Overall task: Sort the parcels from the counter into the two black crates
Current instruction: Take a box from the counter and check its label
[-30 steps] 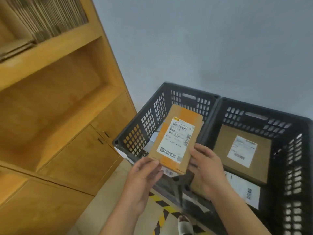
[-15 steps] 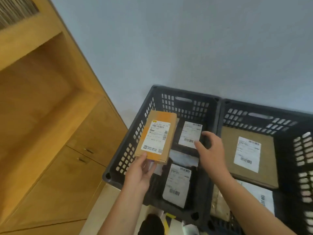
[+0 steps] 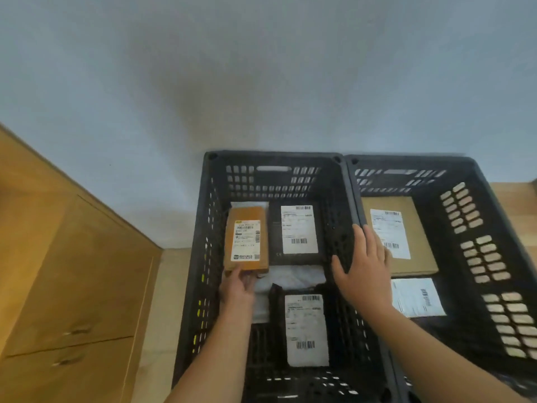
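1. Parcel (image 3: 247, 238), brown with a white label facing up, is inside the left crate (image 3: 273, 156), in its far left part, with the long side pointing away from the person.
2. The left hand (image 3: 236, 286) grips the near short end of the parcel. Its fingers go under the parcel and are mostly hidden, so I cannot tell if the parcel already rests on something.
3. Just right of the parcel lies a black packet (image 3: 299, 229). A second packet (image 3: 306, 330) lies nearer to the person, and a white bag (image 3: 293, 277) is between the two.
4. The right hand (image 3: 363, 269) holds nothing. Its fingers are straight and a little apart, laid over the rims where the two crates meet.
5. The right crate (image 3: 406, 159) contains a flat box (image 3: 421, 257) and, nearer, a pale bag (image 3: 418, 296).
6. A wooden cabinet (image 3: 72, 271) stands left of the crates.
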